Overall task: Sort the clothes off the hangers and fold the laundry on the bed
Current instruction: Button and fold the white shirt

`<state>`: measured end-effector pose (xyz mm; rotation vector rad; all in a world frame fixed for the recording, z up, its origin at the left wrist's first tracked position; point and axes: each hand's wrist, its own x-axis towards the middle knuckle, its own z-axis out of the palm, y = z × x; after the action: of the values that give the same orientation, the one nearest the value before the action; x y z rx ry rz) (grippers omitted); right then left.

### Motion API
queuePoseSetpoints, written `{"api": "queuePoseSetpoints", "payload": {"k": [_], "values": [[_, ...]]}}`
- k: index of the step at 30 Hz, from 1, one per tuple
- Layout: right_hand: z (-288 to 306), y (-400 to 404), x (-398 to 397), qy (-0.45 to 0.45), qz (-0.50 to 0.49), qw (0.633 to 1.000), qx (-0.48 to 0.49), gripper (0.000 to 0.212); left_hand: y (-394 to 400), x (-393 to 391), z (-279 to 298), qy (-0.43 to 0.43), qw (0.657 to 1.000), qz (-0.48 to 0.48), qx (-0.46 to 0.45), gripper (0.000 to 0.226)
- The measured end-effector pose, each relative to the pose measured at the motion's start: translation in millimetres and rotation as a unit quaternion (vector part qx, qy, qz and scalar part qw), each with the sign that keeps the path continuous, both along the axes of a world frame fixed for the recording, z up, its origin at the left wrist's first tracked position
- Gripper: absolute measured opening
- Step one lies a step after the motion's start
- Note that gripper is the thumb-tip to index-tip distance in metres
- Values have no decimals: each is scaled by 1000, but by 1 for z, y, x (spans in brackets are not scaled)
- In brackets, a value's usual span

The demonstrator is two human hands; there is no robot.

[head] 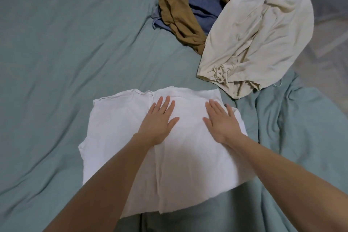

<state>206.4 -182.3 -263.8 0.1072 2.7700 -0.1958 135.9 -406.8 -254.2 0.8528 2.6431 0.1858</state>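
Observation:
A white garment (pixel 116 137) lies spread flat on the bed in front of me, its zip edge at the far side. My left hand (pixel 158 120) presses flat on its upper middle with fingers straight. My right hand (pixel 222 122) lies flat on its right part, fingers straight and spread. Neither hand grips the cloth. Both forearms cover part of the garment's near half.
The bed's teal sheet (pixel 66 52) is wrinkled. At the far right lies a pile: a cream garment with drawstrings (pixel 259 43), a brown garment (pixel 177 13) and a blue one (pixel 203 2). The bed's right edge and grey floor (pixel 331 24) are beyond it.

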Motion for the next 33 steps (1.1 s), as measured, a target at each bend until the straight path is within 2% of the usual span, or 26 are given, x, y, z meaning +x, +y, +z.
{"api": "queuePoseSetpoints", "payload": {"k": [2,4,8,10,12,13,15,16,18,21,23,25,27,31,33], "values": [[8,-11,-7,79,-28,996,-38,59,-5,-1,8,55,996,16,66,70],[24,-34,-11,146,5,985,-88,58,-18,4,14,86,987,74,117,65],[46,-83,-19,160,95,969,-163,51,-69,20,16,103,957,240,124,62],[52,-108,-22,157,136,965,-160,50,-100,27,20,109,922,349,128,60],[50,-133,-19,144,152,965,-155,53,-128,37,27,98,860,477,153,68],[46,-145,-15,131,139,969,-155,55,-142,43,26,71,823,538,166,74],[36,-167,-2,103,91,979,-153,60,-163,58,23,-44,757,625,186,85],[31,-176,5,93,63,981,-155,62,-170,65,17,-108,732,643,197,87],[20,-190,16,90,18,983,-156,63,-176,78,11,-199,704,645,220,84],[3,-196,21,120,-11,984,-132,63,-183,87,0,-230,693,636,249,86],[-9,-199,17,128,-18,985,-114,64,-186,86,-4,-211,690,635,275,70],[-22,-202,14,118,-14,988,-97,65,-188,85,-6,-171,714,608,302,50],[-35,-207,12,89,-9,992,-87,67,-189,85,-6,-137,743,573,316,39],[-46,-208,5,36,-7,994,-101,68,-200,83,-4,-110,803,506,296,39],[-30,-205,4,43,-13,991,-130,67,-206,81,1,-121,818,474,303,47]]}}
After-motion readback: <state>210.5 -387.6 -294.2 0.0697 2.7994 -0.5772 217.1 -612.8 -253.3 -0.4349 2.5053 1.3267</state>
